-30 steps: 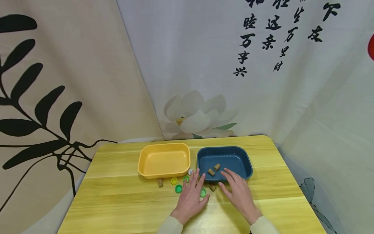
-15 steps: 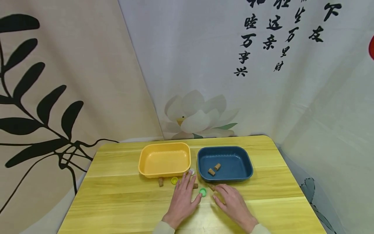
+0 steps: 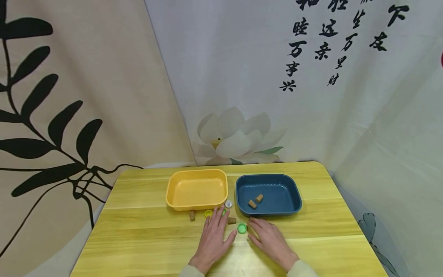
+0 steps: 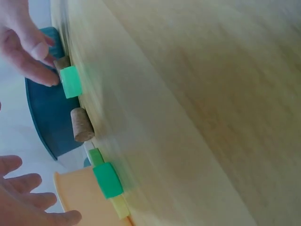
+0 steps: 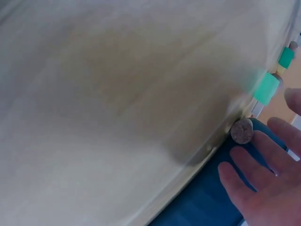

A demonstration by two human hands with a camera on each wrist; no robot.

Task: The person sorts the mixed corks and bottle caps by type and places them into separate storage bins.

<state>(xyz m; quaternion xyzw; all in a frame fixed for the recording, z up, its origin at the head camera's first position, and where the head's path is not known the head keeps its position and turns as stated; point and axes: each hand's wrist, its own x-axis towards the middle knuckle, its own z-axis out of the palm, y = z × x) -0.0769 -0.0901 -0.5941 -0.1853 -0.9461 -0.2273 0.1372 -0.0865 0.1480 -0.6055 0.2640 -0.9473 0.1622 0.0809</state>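
My left hand (image 3: pixel 212 240) hovers low with fingers spread, holding nothing. It partly hides a green cap (image 4: pixel 108 180) and a smaller-looking green piece (image 4: pixel 96 157) near the yellow cap (image 3: pixel 208 214). My right hand (image 3: pixel 270 239) reaches down before the blue tray (image 3: pixel 273 214). Its extended fingers are beside a cork (image 5: pixel 242 131), with no plain pinch visible; the head view hides that cork. Between the hands lie a bright green cap (image 3: pixel 242 228) and another cork (image 3: pixel 231 221). Two corks lie inside the blue tray, including one cork (image 3: pixel 259 198).
The yellow tray (image 3: pixel 197 206) stands left of the blue one, with no items seen inside. A cork (image 3: pixel 192 215) lies at its front edge. A white cap (image 3: pixel 228 204) sits between the trays. Wooden tabletop (image 3: pixel 138 234) extends around both hands.
Both hands have moved left and lower in the view. My right hand has left the blue tray's front rim and come down by the cork there. Tray contents look unchanged.
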